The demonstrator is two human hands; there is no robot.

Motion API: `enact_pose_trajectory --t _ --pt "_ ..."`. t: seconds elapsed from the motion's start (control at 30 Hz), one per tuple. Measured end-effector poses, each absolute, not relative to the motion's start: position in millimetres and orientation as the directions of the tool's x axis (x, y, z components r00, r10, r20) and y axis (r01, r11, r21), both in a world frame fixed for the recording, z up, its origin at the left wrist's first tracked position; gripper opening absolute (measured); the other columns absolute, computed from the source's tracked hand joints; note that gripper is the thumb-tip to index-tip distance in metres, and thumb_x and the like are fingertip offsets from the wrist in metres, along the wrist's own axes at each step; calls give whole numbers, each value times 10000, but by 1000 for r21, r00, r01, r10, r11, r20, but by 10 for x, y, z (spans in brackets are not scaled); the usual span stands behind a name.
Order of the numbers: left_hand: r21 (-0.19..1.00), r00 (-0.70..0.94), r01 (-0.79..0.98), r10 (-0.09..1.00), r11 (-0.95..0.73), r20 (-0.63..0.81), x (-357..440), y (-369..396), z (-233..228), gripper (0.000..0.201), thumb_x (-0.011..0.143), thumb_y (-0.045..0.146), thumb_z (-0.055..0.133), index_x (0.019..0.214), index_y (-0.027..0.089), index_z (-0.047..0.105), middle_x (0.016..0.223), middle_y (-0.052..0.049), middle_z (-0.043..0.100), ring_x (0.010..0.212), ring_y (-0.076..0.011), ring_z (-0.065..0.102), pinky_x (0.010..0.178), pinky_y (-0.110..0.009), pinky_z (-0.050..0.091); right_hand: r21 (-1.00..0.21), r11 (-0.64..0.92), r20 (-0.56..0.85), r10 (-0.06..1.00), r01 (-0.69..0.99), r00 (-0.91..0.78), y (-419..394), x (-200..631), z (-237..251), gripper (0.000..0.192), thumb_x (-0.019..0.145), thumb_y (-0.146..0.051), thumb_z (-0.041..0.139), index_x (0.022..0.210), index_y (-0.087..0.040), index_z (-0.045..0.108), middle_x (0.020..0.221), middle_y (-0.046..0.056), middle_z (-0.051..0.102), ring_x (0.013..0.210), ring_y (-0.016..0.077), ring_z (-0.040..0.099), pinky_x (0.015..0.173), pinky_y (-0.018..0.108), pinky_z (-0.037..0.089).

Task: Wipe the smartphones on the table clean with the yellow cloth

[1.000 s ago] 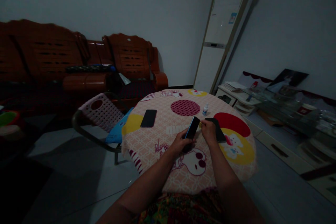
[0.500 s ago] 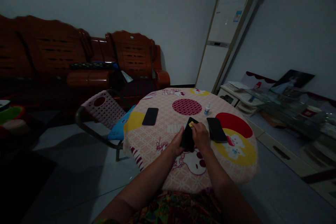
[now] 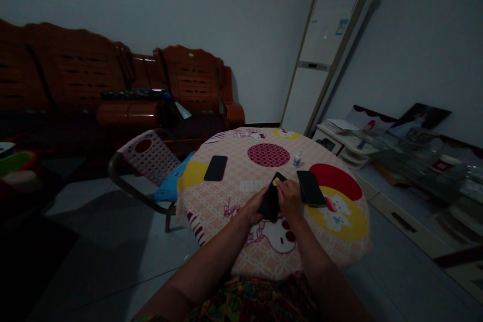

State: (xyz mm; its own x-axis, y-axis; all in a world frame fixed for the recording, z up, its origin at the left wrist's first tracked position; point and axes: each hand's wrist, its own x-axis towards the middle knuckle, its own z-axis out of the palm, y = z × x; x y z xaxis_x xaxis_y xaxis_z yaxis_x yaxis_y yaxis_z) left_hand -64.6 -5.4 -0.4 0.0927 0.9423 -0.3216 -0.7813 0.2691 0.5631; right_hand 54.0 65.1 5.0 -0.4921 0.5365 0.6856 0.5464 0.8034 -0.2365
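Observation:
My left hand [image 3: 255, 206] grips a black smartphone [image 3: 270, 203] by its left side, tilted above the round table. In my right hand [image 3: 290, 196] is a small yellow cloth or sponge [image 3: 276, 181], pinched against the upper part of the phone's screen. Just right of that hand lies a second dark phone [image 3: 311, 188]. Another phone [image 3: 216, 168], dark with a reddish edge, rests toward the table's left side. A small white spray bottle [image 3: 297, 158] stands upright beyond my right hand. Flat whitish packets [image 3: 252, 185] lie behind the held phone.
A patterned pink tablecloth [image 3: 234, 161] covers the table. At the left stands a woven chair [image 3: 151, 156] with a blue cushion [image 3: 171, 181]. Behind are a wooden sofa [image 3: 188, 78] and a tall white air conditioner [image 3: 320, 50]. A low cabinet with a glass top [image 3: 400, 153] stands right.
My right hand and the yellow piece have shifted slightly down on the phone's screen. The held phone has moved a little and is tilted differently. The other phones and the bottle stay put.

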Motion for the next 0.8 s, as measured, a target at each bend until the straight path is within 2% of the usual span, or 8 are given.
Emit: enact_pose_trajectory --t 0.1,0.2,0.3,0.37,0.47,0.57,0.67,0.8 --pt "614 225 -713 940 339 -258 -656 -83 -7 491 920 524 416 1177 136 572 849 -106 699 646 -240 675 591 -387 550 -289 767 716 571 573 -402 810 531 45 300 934 -156 390 1084 -198 647 803 44 498 782 201 438 731 330 376" --pt "634 293 -679 929 370 -227 -656 -108 13 542 915 553 400 1179 113 573 853 -129 699 657 -241 680 591 -374 553 -299 740 729 585 603 -356 882 540 37 351 938 -127 332 1087 -190 643 788 43 479 753 200 417 701 325 360" --pt "639 271 -673 928 372 -255 -645 -121 46 530 914 543 409 1171 111 579 850 -131 703 660 -245 682 593 -374 553 -252 733 716 580 632 -388 816 551 39 316 939 -143 360 1077 -180 641 838 58 505 795 206 431 733 335 358" --pt "632 198 -690 932 352 -302 -635 -123 68 469 921 499 426 1138 121 596 831 -110 706 638 -231 677 591 -361 550 -218 757 700 561 616 -442 709 556 43 277 933 -158 398 1064 -173 641 852 65 524 825 212 444 753 340 363" --pt "620 59 -726 925 298 -375 -618 -119 97 357 917 424 476 995 115 637 768 -74 701 586 -175 654 586 -283 535 -175 814 679 507 555 -530 531 567 43 258 926 -166 424 1076 -167 634 875 77 557 876 222 463 777 345 375" --pt "623 1 -734 918 271 -397 -605 -110 106 317 911 399 501 884 112 635 725 -63 689 561 -144 634 561 -234 514 -156 842 675 473 517 -567 450 582 34 266 929 -170 426 1100 -173 630 895 82 574 902 224 475 789 345 381" --pt "646 22 -709 925 282 -380 -603 -99 87 339 918 421 481 944 118 629 704 -60 677 546 -152 629 549 -251 519 -173 831 704 480 529 -524 527 582 30 270 933 -152 415 1086 -165 637 899 83 581 902 220 480 795 341 385" --pt "672 193 -652 934 352 -302 -612 -94 41 441 905 500 453 1060 118 609 738 -90 673 550 -200 640 557 -344 540 -211 790 741 513 575 -433 730 558 54 268 933 -146 410 1064 -157 643 863 75 569 858 216 476 783 345 388"
